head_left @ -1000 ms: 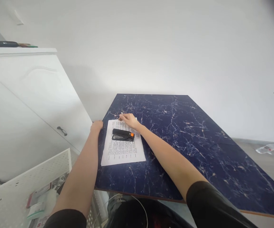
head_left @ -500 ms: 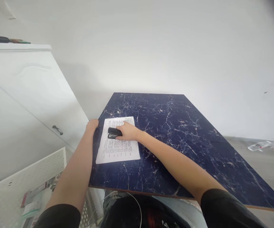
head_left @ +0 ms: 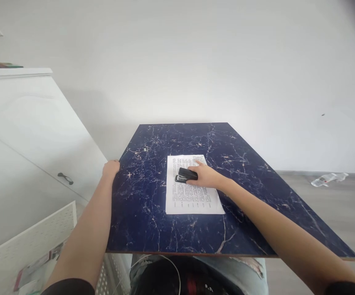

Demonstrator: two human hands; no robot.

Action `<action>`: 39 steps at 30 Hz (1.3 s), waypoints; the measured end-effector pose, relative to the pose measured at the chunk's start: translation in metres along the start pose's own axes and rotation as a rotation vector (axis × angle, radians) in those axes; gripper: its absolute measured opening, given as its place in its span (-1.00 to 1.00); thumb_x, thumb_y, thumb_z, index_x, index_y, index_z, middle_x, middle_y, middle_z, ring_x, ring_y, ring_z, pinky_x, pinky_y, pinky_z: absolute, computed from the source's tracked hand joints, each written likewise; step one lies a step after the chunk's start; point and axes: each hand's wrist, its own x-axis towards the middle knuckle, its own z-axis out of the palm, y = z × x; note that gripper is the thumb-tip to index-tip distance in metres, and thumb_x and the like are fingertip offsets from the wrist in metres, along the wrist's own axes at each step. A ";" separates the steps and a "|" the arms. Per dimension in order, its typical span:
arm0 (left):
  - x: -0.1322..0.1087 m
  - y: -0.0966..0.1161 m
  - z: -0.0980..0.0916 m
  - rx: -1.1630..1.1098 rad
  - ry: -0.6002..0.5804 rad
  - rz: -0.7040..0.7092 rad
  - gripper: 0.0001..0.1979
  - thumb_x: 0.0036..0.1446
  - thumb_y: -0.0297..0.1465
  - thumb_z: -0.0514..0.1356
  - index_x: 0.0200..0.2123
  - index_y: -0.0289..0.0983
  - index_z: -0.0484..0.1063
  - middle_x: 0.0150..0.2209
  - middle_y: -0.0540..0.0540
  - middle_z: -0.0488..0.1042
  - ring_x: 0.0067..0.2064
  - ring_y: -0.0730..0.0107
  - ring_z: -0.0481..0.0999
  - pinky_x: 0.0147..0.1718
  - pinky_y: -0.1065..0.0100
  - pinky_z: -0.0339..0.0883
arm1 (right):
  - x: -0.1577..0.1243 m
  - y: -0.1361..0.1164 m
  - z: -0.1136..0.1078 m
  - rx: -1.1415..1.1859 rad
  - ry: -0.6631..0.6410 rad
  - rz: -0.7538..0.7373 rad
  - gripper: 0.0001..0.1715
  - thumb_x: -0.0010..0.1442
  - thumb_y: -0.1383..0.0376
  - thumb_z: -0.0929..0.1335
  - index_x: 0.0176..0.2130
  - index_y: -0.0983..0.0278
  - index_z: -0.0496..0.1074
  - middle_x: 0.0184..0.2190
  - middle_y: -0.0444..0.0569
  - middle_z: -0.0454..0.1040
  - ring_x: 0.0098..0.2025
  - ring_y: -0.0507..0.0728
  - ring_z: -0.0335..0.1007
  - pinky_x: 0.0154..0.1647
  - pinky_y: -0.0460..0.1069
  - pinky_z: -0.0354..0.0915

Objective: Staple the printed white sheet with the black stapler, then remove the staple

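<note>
My right hand (head_left: 206,175) grips a black stapler (head_left: 187,173) by its rear end, and the jaws point left. The stapler is over a printed sheet of paper (head_left: 192,205) lying on the dark blue marbled table (head_left: 137,225). Whether more sheets lie under the top one I cannot tell. At the table's left edge, my left hand (head_left: 111,168) is closed around the rim, its fingertips partly hidden.
A white cabinet (head_left: 26,135) with a dark handle (head_left: 65,178) stands left of the table. Below it is a white perforated bin (head_left: 20,241) with packets inside. Clear plastic wrapping (head_left: 328,179) lies on the floor at right. A white wall rises behind.
My right hand, the stapler and the paper have moved right across the table, away from the left edge. My left hand stays on that edge. The view has shifted slightly.
</note>
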 end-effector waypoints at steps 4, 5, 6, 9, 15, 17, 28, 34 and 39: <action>-0.014 0.026 -0.001 -0.006 0.162 -0.010 -0.56 0.40 -0.37 -0.10 0.07 -0.46 0.48 0.14 -0.54 0.48 0.27 -0.20 0.39 0.21 -0.07 0.25 | -0.004 0.004 0.000 0.044 0.021 0.022 -0.63 0.24 -0.02 0.44 -0.16 0.20 0.55 -0.42 -0.01 0.53 -0.18 0.32 0.48 0.28 0.38 0.17; -0.021 0.038 0.000 -0.069 0.217 0.057 -0.58 0.40 -0.37 -0.10 0.07 -0.40 0.47 0.15 -0.46 0.49 0.28 -0.11 0.38 0.25 -0.03 0.22 | -0.004 0.004 -0.001 0.069 0.014 0.014 -0.56 0.21 -0.06 0.46 -0.10 0.21 0.56 -0.36 0.03 0.56 -0.11 0.34 0.48 0.22 0.36 0.24; -0.030 0.051 0.002 -0.172 0.240 0.156 -0.61 0.40 -0.37 -0.08 0.05 -0.34 0.48 0.14 -0.37 0.51 0.28 -0.02 0.39 0.27 0.04 0.21 | -0.005 0.005 -0.003 0.105 0.018 0.006 -0.46 0.18 -0.09 0.48 -0.02 0.21 0.56 -0.25 0.08 0.59 -0.03 0.36 0.46 0.16 0.33 0.29; -0.066 0.094 0.013 -0.669 0.019 0.377 -0.63 0.41 -0.32 -0.10 -0.06 -0.27 0.48 0.06 -0.25 0.58 0.10 0.17 0.56 0.13 0.19 0.39 | -0.015 0.014 -0.018 0.243 0.118 0.027 -0.25 0.15 -0.14 0.49 0.18 0.17 0.49 0.11 0.15 0.52 0.09 0.34 0.40 0.07 0.25 0.34; -0.123 0.135 0.043 -1.290 -0.632 0.524 -0.58 0.38 -0.09 0.08 -0.09 -0.31 0.54 0.06 -0.32 0.60 0.07 0.03 0.60 0.11 0.07 0.43 | -0.045 0.044 -0.046 0.662 -0.102 0.191 -0.37 0.24 -0.04 0.45 0.18 0.22 0.52 0.13 0.16 0.53 -0.31 0.08 0.41 -0.22 0.09 0.40; -0.124 0.133 0.054 -1.246 -0.744 0.511 -0.51 0.38 -0.02 0.09 -0.08 -0.32 0.58 0.05 -0.33 0.60 0.10 0.00 0.59 0.18 0.04 0.38 | -0.048 0.049 -0.045 0.759 -0.181 0.222 -0.32 0.22 -0.02 0.47 0.20 0.27 0.50 0.02 0.17 0.59 -0.40 0.03 0.37 -0.34 0.04 0.36; -0.109 0.125 0.070 -1.206 -0.831 0.450 -0.46 0.40 0.02 0.08 -0.07 -0.33 0.61 0.07 -0.35 0.60 0.16 0.01 0.57 0.28 0.00 0.30 | -0.037 0.054 -0.020 0.948 -0.244 0.286 -0.39 0.05 0.08 0.56 0.04 0.29 0.59 -0.40 -0.05 0.54 -0.44 0.04 0.38 -0.53 -0.05 0.20; -0.106 0.123 0.073 -1.201 -0.837 0.465 -0.44 0.39 0.03 0.08 -0.06 -0.33 0.61 0.06 -0.35 0.60 0.14 0.02 0.58 0.27 0.00 0.31 | -0.035 0.053 -0.019 1.010 -0.226 0.379 -0.50 -0.05 0.16 0.58 -0.09 0.26 0.62 -0.44 -0.10 0.50 -0.45 0.05 0.35 -0.52 -0.04 0.19; -0.107 0.124 0.071 -1.186 -0.834 0.472 -0.47 0.41 0.00 0.06 -0.06 -0.31 0.62 0.06 -0.34 0.61 0.14 0.03 0.58 0.27 0.00 0.31 | -0.034 0.047 -0.022 1.016 -0.248 0.426 -0.54 -0.06 0.18 0.59 -0.13 0.27 0.61 -0.44 -0.09 0.49 -0.43 0.06 0.34 -0.47 -0.01 0.23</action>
